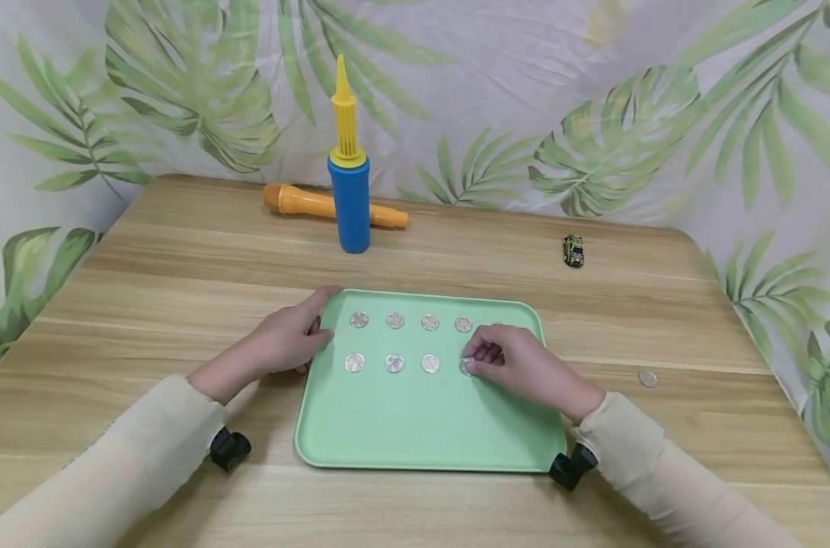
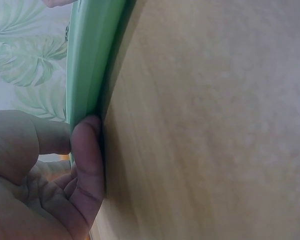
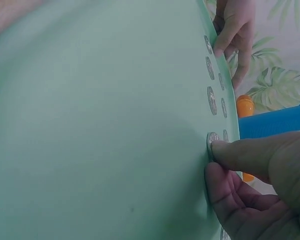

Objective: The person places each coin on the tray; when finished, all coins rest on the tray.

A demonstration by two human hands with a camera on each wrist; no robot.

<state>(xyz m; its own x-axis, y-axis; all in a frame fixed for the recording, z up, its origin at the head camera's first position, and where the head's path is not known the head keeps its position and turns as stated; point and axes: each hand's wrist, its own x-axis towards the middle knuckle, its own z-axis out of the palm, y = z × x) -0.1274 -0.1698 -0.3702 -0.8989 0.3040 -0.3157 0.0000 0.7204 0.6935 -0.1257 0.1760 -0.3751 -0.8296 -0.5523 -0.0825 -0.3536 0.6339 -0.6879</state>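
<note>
A light green tray (image 1: 429, 430) lies on the wooden table with several silver coins in two rows. The left hand (image 1: 288, 335) grips the tray's left rim; its thumb reaches over the edge and a finger (image 2: 87, 160) bends against the outer wall. At the right end of the nearer row, the right hand (image 1: 514, 358) pinches a coin (image 3: 213, 139) between thumb and fingers, low at the tray's surface. To its left in that row is another coin (image 1: 430, 364). A coin (image 1: 499, 324) in the far row is partly hidden behind the right hand.
Behind the tray stands a blue and yellow hand pump (image 1: 351, 202), in front of an orange toy microphone (image 1: 305, 202) lying down. A small toy car (image 1: 573, 251) sits at the back right. One loose coin (image 1: 647, 378) lies on the table (image 1: 703, 441) right of the tray.
</note>
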